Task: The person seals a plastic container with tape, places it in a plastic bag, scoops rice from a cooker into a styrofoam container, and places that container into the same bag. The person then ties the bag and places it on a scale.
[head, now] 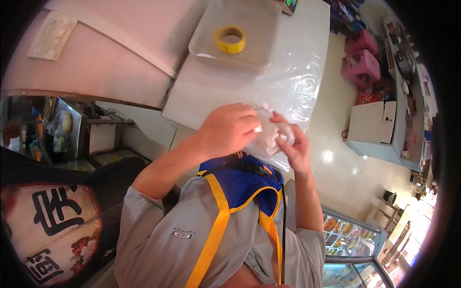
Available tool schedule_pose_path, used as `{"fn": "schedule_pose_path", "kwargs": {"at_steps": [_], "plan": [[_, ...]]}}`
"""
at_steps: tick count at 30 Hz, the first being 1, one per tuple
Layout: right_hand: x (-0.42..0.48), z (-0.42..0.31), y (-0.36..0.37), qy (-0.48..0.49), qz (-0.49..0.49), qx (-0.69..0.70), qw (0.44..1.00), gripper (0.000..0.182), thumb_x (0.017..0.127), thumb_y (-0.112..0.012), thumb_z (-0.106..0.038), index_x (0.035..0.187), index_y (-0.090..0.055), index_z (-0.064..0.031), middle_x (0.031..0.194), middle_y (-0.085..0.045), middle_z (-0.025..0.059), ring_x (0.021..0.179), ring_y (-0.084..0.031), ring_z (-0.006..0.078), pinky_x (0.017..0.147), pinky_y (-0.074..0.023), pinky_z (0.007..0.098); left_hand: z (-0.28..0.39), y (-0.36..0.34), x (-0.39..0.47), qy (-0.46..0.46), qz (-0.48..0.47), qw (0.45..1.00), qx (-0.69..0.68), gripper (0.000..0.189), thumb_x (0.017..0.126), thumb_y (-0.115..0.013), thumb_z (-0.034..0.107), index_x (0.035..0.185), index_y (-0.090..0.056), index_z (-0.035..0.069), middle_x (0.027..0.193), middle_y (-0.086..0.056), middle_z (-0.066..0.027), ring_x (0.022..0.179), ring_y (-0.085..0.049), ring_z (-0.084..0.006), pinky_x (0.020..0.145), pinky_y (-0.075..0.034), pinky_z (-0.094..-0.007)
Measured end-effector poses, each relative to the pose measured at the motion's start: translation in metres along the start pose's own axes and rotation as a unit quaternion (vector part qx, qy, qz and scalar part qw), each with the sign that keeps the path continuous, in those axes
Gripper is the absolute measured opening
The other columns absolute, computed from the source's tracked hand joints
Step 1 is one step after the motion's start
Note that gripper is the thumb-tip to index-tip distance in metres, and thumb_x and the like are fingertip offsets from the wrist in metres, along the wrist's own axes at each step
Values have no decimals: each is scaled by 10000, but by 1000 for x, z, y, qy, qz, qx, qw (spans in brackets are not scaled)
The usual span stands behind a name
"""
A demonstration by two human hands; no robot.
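My right hand (299, 144) grips a crumpled clear plastic bag (268, 135) by its side, thumb and fingers on the film. Beside it, my left hand (230, 127) has its fingers curled, with a small white piece pinched at the fingertips; whether that is part of the bag cannot be told. Something pale shows through the film, too blurred to name. Both hands are over the near edge of a white table (227, 90). Farther back, a roll of yellow adhesive tape (231, 46) lies on stacked translucent plastic trays or lids (259, 59).
A pinkish panel (126, 61) borders the table at left, above a shelf with bagged goods (63, 129). Across the tiled floor (324, 162) at right are pink plastic stools (363, 66) and a white cabinet (371, 120). A glass display case (353, 234) stands at lower right.
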State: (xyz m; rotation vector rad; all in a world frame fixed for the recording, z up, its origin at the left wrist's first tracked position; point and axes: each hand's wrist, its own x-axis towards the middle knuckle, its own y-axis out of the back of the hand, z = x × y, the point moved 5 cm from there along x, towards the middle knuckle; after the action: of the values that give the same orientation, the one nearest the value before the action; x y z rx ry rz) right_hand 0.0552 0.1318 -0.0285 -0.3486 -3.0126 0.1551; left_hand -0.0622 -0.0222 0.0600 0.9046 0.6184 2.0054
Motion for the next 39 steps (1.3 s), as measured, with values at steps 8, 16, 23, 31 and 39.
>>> {"fn": "schedule_pose_path", "kwargs": {"at_steps": [8, 16, 23, 31, 39], "plan": [[11, 4, -27, 49, -12, -292, 955, 487, 775, -737, -94, 1208, -532, -6, 1094, -609, 96, 996, -592, 196, 852, -486, 302, 9, -39, -3, -123, -1, 992, 4, 81, 732, -622, 152, 737, -622, 71, 780, -588, -63, 753, -600, -263, 657, -489, -380], [25, 39, -31, -33, 39, -72, 996, 286, 1012, -472, -262, 1093, -541, 4, 910, -573, 10, 758, -519, 65, 646, -412, 195, -22, -22, -2, -55, 124, 988, -72, 195, 780, -664, 45, 971, -627, 51, 1000, -655, -67, 923, -635, -262, 776, -518, -371], [27, 45, -22, -67, 79, -190, 976, 361, 1040, -407, -292, 1213, -512, 8, 786, -553, -2, 617, -447, 18, 498, -334, 186, -42, -57, -12, 29, 123, 988, -86, 74, 777, -673, 75, 847, -647, 75, 853, -650, -65, 795, -623, -275, 675, -507, -390], [32, 19, -12, -161, -61, -58, 983, 158, 868, -628, 5, 1014, -689, 14, 876, -636, 25, 814, -566, 91, 726, -447, 225, -26, -41, -43, -97, 199, 962, -161, 48, 782, -643, 90, 743, -621, 73, 817, -624, -41, 797, -594, -281, 720, -480, -399], [23, 2, -29, 289, 82, -522, 798, 211, 702, -670, 40, 853, -567, -65, 908, -632, 129, 866, -601, 314, 784, -460, 406, -83, -98, -21, 154, -80, 969, -173, 440, 973, -385, 408, 814, -691, 135, 736, -666, -134, 685, -636, -330, 659, -489, -432]]}}
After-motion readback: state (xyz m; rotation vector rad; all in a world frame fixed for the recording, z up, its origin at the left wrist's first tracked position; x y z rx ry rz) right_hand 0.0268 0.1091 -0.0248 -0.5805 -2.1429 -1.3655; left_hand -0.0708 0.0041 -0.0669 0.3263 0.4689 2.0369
